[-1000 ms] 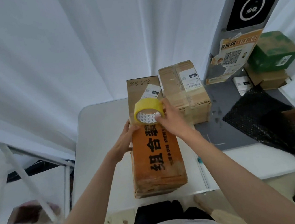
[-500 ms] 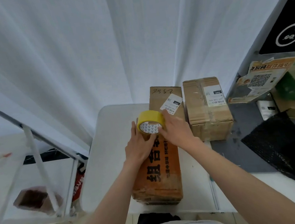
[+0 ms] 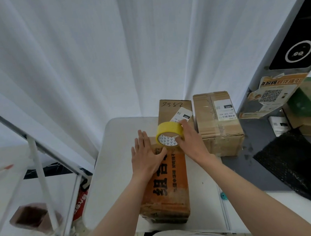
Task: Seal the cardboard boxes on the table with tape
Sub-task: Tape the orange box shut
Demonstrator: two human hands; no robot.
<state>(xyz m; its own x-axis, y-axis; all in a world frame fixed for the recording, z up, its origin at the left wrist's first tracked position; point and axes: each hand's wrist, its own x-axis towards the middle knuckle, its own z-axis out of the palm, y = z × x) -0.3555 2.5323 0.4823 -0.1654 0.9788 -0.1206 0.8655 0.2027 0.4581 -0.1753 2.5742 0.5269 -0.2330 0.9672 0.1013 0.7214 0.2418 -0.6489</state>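
Altogether three boxes [image 3: 166, 184], one tape roll [image 3: 170, 133], two hands [image 3: 148, 158].

Lying lengthwise on the white table [image 3: 107, 176]: orange printed box [image 3: 168, 184], yellow tape roll [image 3: 170, 133] standing on edge at its far end; two plain brown boxes [image 3: 218, 123] sitting behind.

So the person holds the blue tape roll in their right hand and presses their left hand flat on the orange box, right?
Almost. The tape roll is yellow, not blue, as the head view shows. The rest holds: the right hand grips the roll, and the left hand lies flat on the orange box.
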